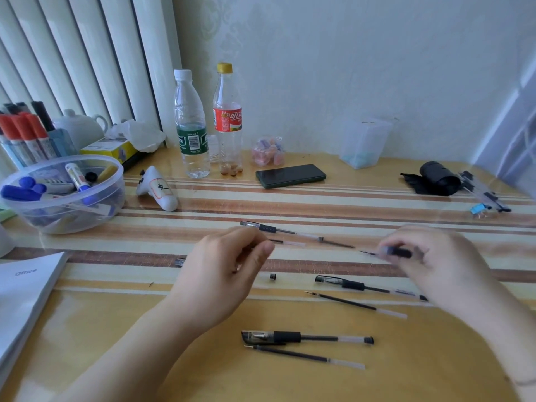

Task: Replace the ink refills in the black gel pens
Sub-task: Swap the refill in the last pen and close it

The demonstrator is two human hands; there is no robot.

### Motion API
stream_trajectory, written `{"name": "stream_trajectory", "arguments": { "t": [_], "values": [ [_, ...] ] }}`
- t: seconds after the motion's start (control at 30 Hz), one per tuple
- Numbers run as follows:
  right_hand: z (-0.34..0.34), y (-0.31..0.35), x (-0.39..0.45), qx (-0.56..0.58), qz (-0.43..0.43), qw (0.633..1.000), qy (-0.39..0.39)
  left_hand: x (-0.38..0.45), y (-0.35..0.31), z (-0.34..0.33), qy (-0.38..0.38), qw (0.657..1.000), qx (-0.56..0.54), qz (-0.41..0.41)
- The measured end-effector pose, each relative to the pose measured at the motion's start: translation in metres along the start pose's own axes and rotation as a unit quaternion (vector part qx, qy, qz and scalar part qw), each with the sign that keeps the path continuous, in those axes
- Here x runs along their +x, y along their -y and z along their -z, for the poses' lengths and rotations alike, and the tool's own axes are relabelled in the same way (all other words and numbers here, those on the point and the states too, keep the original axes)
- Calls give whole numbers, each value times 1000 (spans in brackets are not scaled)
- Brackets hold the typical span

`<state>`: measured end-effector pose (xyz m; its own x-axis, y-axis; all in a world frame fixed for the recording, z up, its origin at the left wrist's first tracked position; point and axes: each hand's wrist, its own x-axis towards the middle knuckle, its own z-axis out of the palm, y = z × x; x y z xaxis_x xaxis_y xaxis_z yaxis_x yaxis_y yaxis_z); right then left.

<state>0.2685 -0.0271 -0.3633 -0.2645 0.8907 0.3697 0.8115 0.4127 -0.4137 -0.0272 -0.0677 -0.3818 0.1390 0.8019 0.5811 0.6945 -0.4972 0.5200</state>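
On the worktop [290, 381], the biggest risk I see is the small loose end cap [272, 276] near the middle: a moving wrist could knock it off, and it is easy to lose. The thin refill [287, 243] could also bend if pushed in crooked. The left hand [223, 274] pinches this refill. The right hand [435, 265] is closed around a black grip piece [398, 252]. Both hover above the middle, palms down. Other black gel pens [307, 337] lie near the front edge.

Pale patterned wall [333, 68], white vertical blinds [72, 53], glossy striped table [348, 204].
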Motion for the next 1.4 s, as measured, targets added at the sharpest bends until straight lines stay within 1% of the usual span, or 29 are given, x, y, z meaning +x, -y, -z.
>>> {"name": "stream_trajectory", "arguments": {
  "t": [0.07,0.17,0.27,0.37,0.47,0.6,0.73,0.8,0.87,0.93,1.0,1.1,1.17,1.27,1.4],
  "values": [
    [5,-26,6,-62,-84,994,-17,0,3,2,-14,1000,5,11],
    [3,-58,10,-122,-179,976,-16,-1,1,4,6,1000,26,9],
    [-2,-65,11,-130,-208,969,18,-2,-1,3,35,998,49,-1],
    [-1,-68,11,-120,-219,968,31,-2,0,4,53,997,61,3],
    [3,-70,10,-89,-191,977,44,-3,0,3,66,996,66,3],
    [0,-65,9,-44,-164,981,90,-3,-1,3,69,995,69,5],
    [-4,-66,10,-58,-163,982,78,-4,0,2,73,995,69,2],
    [-3,-59,9,-85,-149,982,76,-4,-1,2,72,995,69,-3],
    [0,-46,9,-103,-122,986,54,-4,-2,2,59,996,66,-7],
    [4,-26,6,-107,-77,991,32,-3,-6,2,40,998,55,-5],
    [3,-1,1,-123,-26,991,37,-2,-11,1,27,999,43,-7],
    [-7,34,-9,-88,31,994,61,-3,-18,-1,25,999,25,-18],
    [-11,45,-12,-48,52,996,59,-6,-20,-2,44,999,18,-19],
    [-11,44,-13,-16,62,997,36,-7,-21,-1,76,996,37,-24],
    [-17,44,-14,-21,86,995,35,-7,-21,0,81,994,70,-34]
  ]
}}
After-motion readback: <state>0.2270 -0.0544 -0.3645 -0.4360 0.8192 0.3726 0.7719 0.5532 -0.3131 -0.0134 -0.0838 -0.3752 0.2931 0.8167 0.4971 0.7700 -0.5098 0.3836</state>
